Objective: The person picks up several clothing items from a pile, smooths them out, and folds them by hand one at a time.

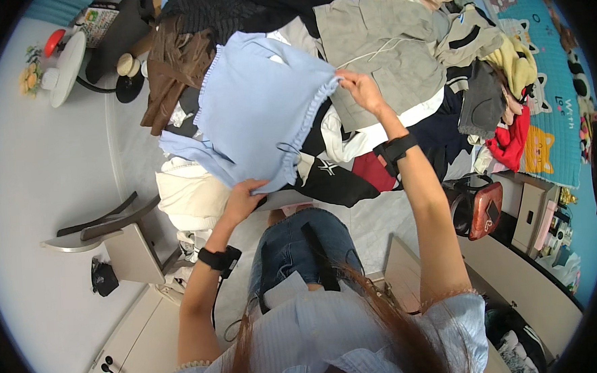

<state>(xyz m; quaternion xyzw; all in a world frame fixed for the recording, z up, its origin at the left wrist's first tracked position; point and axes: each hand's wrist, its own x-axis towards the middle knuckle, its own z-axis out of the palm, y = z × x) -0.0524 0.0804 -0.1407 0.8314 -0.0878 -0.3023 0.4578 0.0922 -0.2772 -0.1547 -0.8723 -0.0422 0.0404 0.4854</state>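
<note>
A light blue garment with ruffled edges and a thin drawstring [263, 97] is spread over a heap of clothes. My left hand [246, 199] grips its near edge at the lower middle. My right hand [362, 89] pinches a ruffled corner farther away and to the right. One blue sleeve or strip trails to the left over a cream garment [192, 192]. Right of the blue garment lies a grey-green garment with pale cords [383, 55]. A black garment with a white mark [333, 182] and a dark red cloth [373, 171] lie nearer me.
More clothes pile up around, among them a brown garment [178, 66], a yellow one [515, 66] and a red one [511, 140]. A round white side table [69, 69] and a chair [135, 253] stand left. At right are a brown bag [486, 211] and a pale cabinet [526, 281].
</note>
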